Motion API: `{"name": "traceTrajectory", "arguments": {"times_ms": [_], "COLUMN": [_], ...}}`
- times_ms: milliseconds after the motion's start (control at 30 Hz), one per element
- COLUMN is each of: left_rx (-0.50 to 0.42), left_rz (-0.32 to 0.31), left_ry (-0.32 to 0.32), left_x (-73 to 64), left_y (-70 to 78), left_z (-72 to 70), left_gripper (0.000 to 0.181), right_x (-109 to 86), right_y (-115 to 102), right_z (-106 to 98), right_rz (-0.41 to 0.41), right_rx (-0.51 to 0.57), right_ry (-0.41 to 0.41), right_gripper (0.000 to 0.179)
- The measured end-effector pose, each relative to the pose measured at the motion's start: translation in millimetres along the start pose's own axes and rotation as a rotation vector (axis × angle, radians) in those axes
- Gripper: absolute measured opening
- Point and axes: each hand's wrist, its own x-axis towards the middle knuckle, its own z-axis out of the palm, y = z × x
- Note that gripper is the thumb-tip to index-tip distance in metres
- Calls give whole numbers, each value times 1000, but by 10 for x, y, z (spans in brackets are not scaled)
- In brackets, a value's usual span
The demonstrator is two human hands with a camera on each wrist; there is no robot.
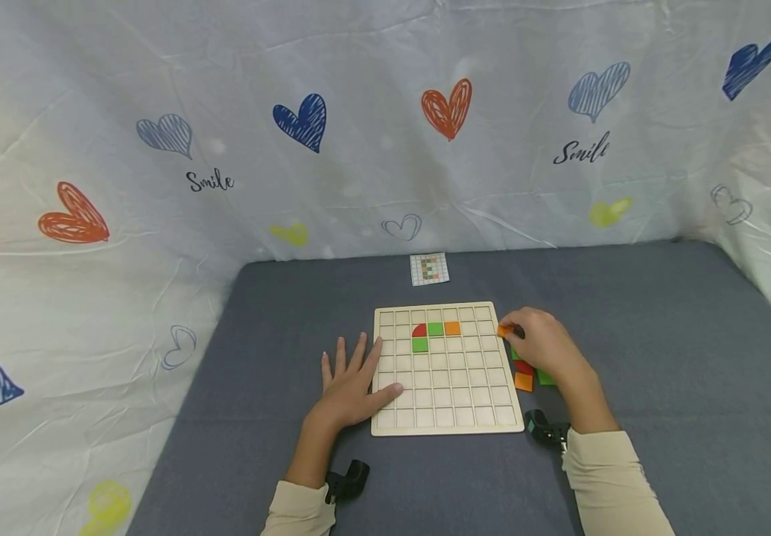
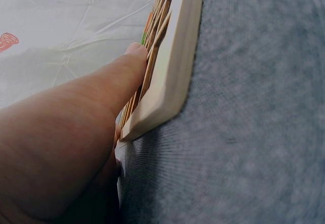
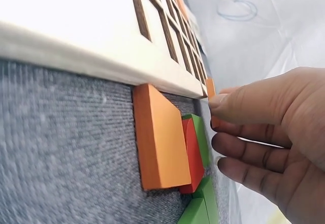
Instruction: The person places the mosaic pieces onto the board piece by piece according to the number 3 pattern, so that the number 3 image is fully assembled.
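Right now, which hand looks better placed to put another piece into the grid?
Probably the right hand: it pinches an orange piece by the wooden board, with loose pieces nearby. The left hand is spread at the board's left edge.

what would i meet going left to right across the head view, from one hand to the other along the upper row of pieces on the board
left hand → red round-cornered piece → green square → orange square → right hand
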Motion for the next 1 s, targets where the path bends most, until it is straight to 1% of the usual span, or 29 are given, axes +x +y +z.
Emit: {"name": "traceTrajectory", "arguments": {"times_ms": [133, 500, 700, 1000], "left_rx": [-2, -3, 2, 1], "left_rz": [3, 8, 6, 5], "left_ry": [3, 1, 3, 8], "left_x": [1, 2, 1, 3], "left_y": [-2, -11, -10, -14], "left_z": [3, 11, 5, 9], "left_gripper": [91, 91, 90, 89], "right_x": [-2, 27, 24, 28], "right_y": [-35, -88, -136, -217], "right_z": [8, 41, 56, 110], "right_rz": [1, -33, -28, -52], "right_rx": [3, -7, -14, 5], "right_ry": [0, -21, -29, -35], "right_gripper": [17, 19, 21, 21]}}
